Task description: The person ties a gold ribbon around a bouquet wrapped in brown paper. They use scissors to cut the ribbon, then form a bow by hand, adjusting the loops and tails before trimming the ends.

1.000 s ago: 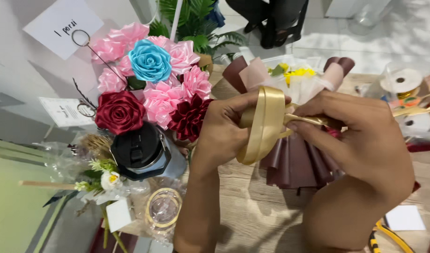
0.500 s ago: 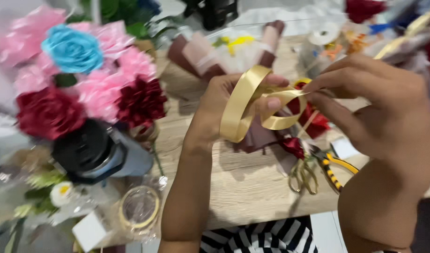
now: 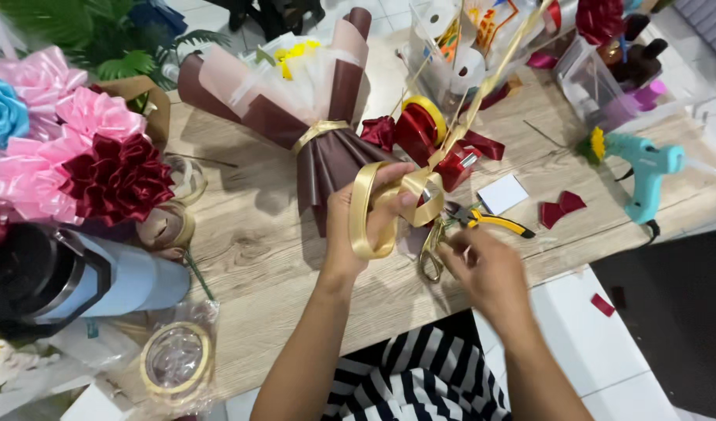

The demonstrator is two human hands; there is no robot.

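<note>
The ribbon [image 3: 377, 214] in the left hand [image 3: 363, 226] is glossy gold satin. The tabletop [image 3: 256, 249] is matt pale wood grain. The bouquet [image 3: 295, 101] wrap looks like smooth matt paper. Far left, the bows [image 3: 101, 164] are shiny satin. The glue gun [image 3: 646, 171] is smooth plastic.

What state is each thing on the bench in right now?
Gold ribbon: looped, pinched in left hand.
Scissors: flat on table, right hand on them.
Bouquet: wrapped, lying down, tied with gold band.
Glue gun: lying unheld.
Tape roll: flat, unheld.
</note>
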